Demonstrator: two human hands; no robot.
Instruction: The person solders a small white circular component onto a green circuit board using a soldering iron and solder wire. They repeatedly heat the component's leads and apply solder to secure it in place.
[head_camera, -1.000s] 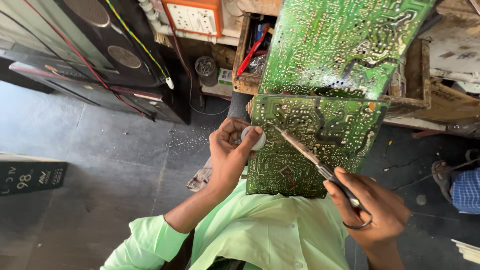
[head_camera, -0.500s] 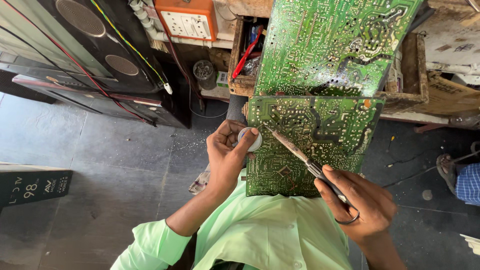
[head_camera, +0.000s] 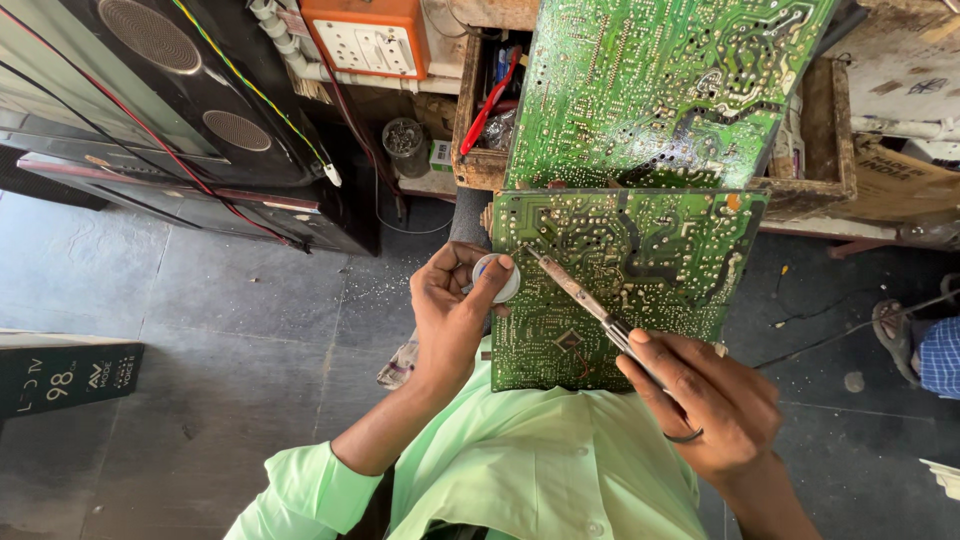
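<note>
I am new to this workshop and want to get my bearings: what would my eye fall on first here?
First, the two green circuit boards: the lower board lies across the person's lap, the upper board leans over a wooden box above it. The right hand holds a soldering iron with its tip on the lower board, while the left hand holds a small round white tin at the board's left edge. Upper left stands an orange socket box.
</note>
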